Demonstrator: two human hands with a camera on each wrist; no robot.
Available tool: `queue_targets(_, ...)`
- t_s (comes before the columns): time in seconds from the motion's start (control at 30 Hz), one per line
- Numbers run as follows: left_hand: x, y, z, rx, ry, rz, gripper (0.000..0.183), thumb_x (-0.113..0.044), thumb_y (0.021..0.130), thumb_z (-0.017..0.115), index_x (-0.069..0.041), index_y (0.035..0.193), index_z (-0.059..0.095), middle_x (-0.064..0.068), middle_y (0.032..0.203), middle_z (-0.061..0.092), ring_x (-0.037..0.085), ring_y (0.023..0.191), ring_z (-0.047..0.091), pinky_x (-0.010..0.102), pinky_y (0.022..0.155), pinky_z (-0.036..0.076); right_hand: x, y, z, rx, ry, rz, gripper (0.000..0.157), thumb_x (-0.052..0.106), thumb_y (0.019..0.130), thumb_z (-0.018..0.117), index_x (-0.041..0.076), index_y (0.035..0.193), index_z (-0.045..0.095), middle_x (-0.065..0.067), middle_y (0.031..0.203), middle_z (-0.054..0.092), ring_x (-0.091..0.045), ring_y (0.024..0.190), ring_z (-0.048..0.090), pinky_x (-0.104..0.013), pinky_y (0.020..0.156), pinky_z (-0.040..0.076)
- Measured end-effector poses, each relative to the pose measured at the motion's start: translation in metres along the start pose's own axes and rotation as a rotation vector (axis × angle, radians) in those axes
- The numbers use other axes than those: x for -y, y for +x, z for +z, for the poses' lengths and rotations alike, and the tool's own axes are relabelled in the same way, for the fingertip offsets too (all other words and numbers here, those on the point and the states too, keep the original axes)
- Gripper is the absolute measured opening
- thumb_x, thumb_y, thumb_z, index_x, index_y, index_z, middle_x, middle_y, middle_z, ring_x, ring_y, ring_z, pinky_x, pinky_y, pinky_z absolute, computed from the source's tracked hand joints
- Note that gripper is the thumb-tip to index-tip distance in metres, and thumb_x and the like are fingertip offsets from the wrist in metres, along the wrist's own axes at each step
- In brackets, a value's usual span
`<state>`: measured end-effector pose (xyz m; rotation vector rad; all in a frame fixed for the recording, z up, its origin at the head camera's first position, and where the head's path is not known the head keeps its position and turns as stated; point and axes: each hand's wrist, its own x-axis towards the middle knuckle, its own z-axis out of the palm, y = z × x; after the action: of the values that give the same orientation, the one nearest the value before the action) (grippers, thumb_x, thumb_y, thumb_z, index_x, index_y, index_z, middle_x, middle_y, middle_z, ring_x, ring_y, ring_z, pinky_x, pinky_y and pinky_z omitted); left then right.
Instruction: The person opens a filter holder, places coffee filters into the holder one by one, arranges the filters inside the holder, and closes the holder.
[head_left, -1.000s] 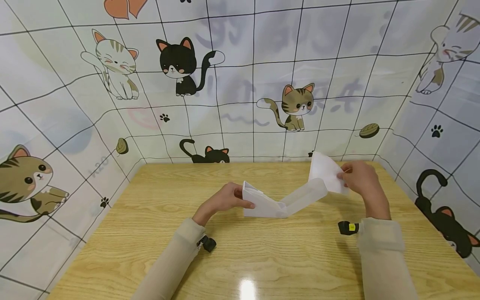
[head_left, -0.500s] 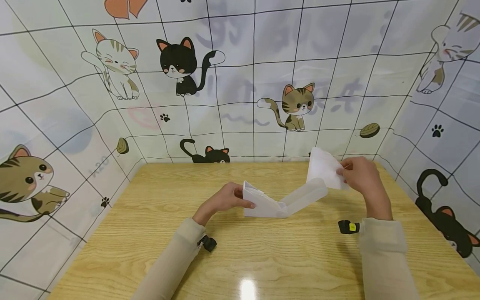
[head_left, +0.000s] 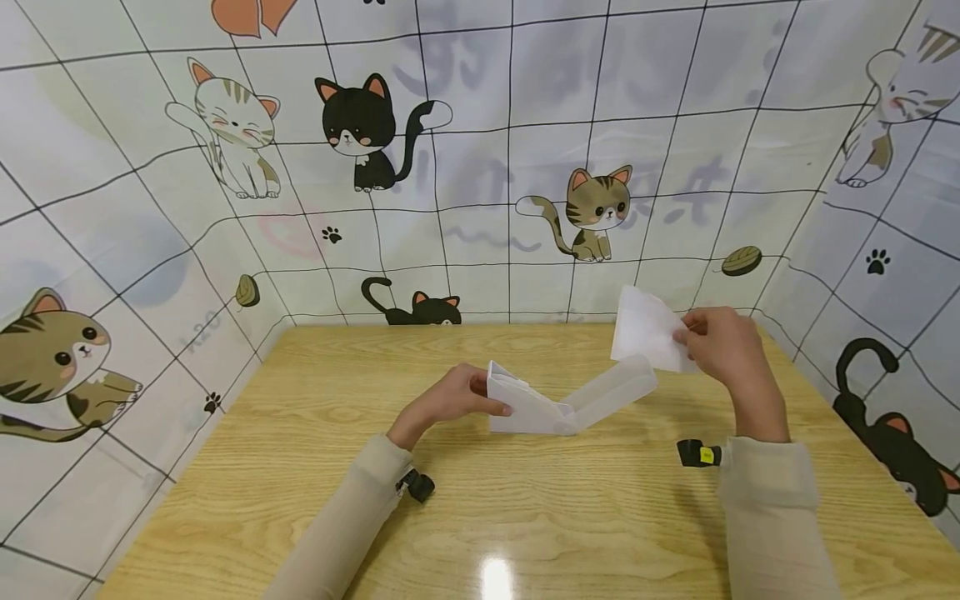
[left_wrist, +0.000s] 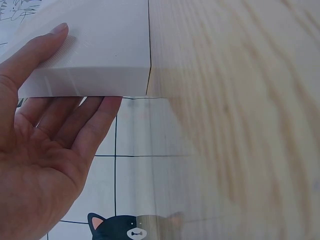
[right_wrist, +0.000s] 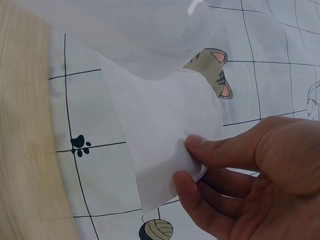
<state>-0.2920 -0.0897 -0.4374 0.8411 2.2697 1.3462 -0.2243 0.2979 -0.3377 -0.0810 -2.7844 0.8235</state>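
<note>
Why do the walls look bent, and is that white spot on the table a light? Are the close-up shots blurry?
Head view: the wide lens bows the grid-lined wall, and the white spot is glare on the glossy table. Left wrist view: the left hand and white box look sharp, the wood grain smeared. Right wrist view: the right hand pinching the paper is crisp; the wooden edge is soft.

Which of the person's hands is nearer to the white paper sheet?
Right. The right hand pinches the white paper sheet above the table; the left hand holds the open plastic box, away from it.
</note>
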Motion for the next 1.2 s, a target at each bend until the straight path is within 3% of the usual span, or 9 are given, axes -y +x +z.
queue_targets(0.93, 0.001, 0.000, 0.001, -0.006, 0.010, -0.012, 0.029, -0.020, 0.088, 0.084, -0.010, 0.114, 0.077, 0.006, 0.106, 0.080, 0.012, 0.092, 0.073, 0.028, 0.078, 0.054, 0.023, -0.008, -0.007, -0.066, -0.023, -0.087, 0.025, 0.013, 0.100, 0.066, -0.008, 0.113, 0.071, -0.029, 0.103, 0.073, -0.037, 0.087, 0.067, -0.029, 0.063, 0.044)
queue_targets(1.2, 0.000, 0.000, 0.001, -0.007, 0.015, -0.009, 0.028, -0.020, 0.088, 0.084, -0.010, 0.113, 0.077, 0.006, 0.105, 0.080, 0.012, 0.091, 0.073, 0.028, 0.078, 0.054, 0.029, -0.011, -0.010, -0.090, -0.036, -0.095, 0.025, 0.014, 0.100, 0.066, -0.006, 0.113, 0.072, -0.029, 0.104, 0.074, -0.039, 0.090, 0.067, -0.039, 0.066, 0.050)
